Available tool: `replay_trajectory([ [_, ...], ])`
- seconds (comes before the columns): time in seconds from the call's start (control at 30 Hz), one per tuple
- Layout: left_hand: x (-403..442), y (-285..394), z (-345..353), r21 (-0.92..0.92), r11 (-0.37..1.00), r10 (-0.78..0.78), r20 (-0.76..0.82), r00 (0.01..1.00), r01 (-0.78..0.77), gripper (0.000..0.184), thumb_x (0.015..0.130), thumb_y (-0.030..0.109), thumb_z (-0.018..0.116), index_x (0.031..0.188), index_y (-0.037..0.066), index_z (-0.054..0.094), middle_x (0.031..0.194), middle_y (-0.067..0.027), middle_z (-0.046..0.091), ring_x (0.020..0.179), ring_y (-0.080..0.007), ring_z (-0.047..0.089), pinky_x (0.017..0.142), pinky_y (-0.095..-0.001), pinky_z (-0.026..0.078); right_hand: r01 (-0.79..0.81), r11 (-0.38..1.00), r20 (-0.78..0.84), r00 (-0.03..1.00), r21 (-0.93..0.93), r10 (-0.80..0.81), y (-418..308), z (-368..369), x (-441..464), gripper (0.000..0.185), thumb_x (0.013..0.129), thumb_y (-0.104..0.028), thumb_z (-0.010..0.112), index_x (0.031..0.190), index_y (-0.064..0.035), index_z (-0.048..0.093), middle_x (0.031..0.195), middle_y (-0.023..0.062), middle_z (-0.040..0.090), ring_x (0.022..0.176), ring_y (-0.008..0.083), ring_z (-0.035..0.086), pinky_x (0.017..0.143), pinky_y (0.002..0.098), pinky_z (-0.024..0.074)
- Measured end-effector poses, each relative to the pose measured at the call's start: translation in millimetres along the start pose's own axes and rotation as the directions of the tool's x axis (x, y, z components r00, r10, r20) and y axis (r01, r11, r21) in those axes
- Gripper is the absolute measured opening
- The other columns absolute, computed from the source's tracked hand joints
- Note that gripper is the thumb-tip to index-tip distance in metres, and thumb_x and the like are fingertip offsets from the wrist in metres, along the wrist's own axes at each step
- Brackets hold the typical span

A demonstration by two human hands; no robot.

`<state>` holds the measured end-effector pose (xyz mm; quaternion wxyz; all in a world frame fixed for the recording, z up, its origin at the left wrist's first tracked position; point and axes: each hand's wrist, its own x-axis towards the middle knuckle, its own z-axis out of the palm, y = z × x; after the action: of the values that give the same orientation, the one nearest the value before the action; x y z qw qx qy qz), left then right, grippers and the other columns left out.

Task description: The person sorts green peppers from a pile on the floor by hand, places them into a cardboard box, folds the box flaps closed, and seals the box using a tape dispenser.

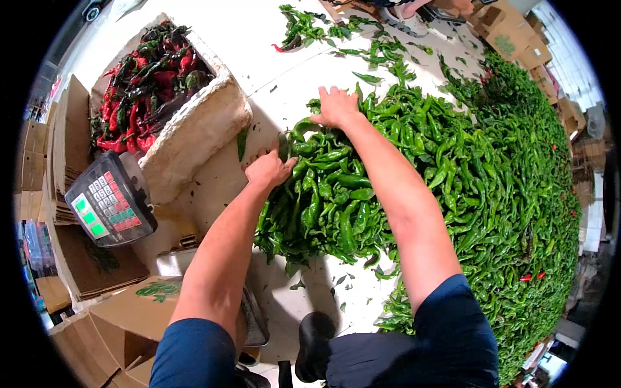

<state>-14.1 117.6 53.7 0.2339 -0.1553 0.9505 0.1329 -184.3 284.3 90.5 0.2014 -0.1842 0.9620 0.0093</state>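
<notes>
A large heap of long green peppers (453,155) lies on the pale floor. At the heap's left edge rests my left hand (268,169), its fingers spread beside the nearest peppers. My right hand (337,107) reaches farther out, to the heap's far edge, with the fingers stretched apart over the peppers. Neither hand visibly grips a pepper, though the undersides of both are hidden. One loose green pepper (242,143) lies on the floor left of my left hand.
A white foam box (194,139) of red and dark peppers (152,77) stands at the upper left. Beside it is a digital scale (110,200). Cardboard boxes (139,310) sit at the lower left, others at the upper right. A person's shoe (404,22) shows at the top, near scattered peppers.
</notes>
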Motion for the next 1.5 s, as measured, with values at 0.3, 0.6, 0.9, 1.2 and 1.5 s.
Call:
replay_trajectory([
  [0.3, 1, -7, 1, -0.051, 0.998, 0.030, 0.022, 0.999, -0.028, 0.090, 0.092, 0.073, 0.053, 0.147, 0.002, 0.046, 0.115, -0.0288, 0.070, 0.110, -0.0443, 0.067, 0.094, -0.0526, 0.054, -0.093, 0.993, 0.178, 0.981, 0.073, 0.079, 4, 19, 49, 0.121, 0.070, -0.073, 0.080, 0.164, -0.0311, 0.016, 0.171, 0.0109, 0.013, 0.153, 0.0474, 0.017, 0.119, 0.0704, 0.0211],
  [0.6, 70, -40, 19, -0.356, 0.934, -0.069, -0.108, 0.992, 0.027, 0.121, 0.071, 0.074, 0.076, 0.163, 0.019, 0.020, 0.163, -0.0219, 0.017, 0.149, -0.0423, 0.023, 0.120, -0.0541, 0.028, -0.053, 0.995, 0.238, 0.971, 0.080, 0.033, 18, 33, 55, 0.112, 0.075, -0.081, 0.068, 0.163, -0.0294, 0.022, 0.171, 0.0124, 0.011, 0.152, 0.0505, 0.016, 0.117, 0.0715, 0.0271],
  [0.9, 69, -36, 45, -0.554, 0.831, -0.093, -0.065, 0.994, 0.042, 0.102, 0.076, 0.070, 0.071, 0.159, 0.023, 0.034, 0.170, -0.0156, 0.013, 0.151, -0.0472, 0.022, 0.121, -0.0571, 0.021, 0.024, 0.998, 0.277, 0.960, 0.056, -0.038, 4, 40, 26, 0.095, 0.084, -0.074, 0.061, 0.161, -0.0294, 0.030, 0.168, 0.0130, 0.022, 0.150, 0.0470, 0.026, 0.119, 0.0695, 0.0258],
  [1.2, -10, -7, 46, -0.615, 0.787, 0.079, 0.014, 0.997, -0.054, 0.077, 0.094, 0.058, 0.054, 0.156, 0.013, 0.043, 0.158, -0.0229, 0.042, 0.147, -0.0376, 0.039, 0.121, -0.0444, 0.030, 0.304, 0.948, 0.460, 0.831, 0.099, -0.314, -14, 50, -16, 0.081, 0.086, -0.072, 0.057, 0.150, -0.0244, 0.052, 0.153, 0.0132, 0.051, 0.139, 0.0331, 0.051, 0.117, 0.0464, 0.0401],
  [1.5, -180, 39, 119, -0.908, 0.411, 0.279, 0.209, 0.937, 0.081, 0.085, 0.085, 0.036, 0.069, 0.153, -0.004, 0.039, 0.147, -0.0266, 0.053, 0.135, -0.0339, 0.053, 0.116, -0.0397, 0.036, 0.612, 0.735, 0.803, 0.575, -0.293, -0.158, -58, 62, -198, 0.033, 0.073, -0.033, 0.070, 0.086, -0.0044, 0.080, 0.092, 0.0131, 0.077, 0.086, 0.0295, 0.073, 0.077, 0.0446, 0.0578],
])
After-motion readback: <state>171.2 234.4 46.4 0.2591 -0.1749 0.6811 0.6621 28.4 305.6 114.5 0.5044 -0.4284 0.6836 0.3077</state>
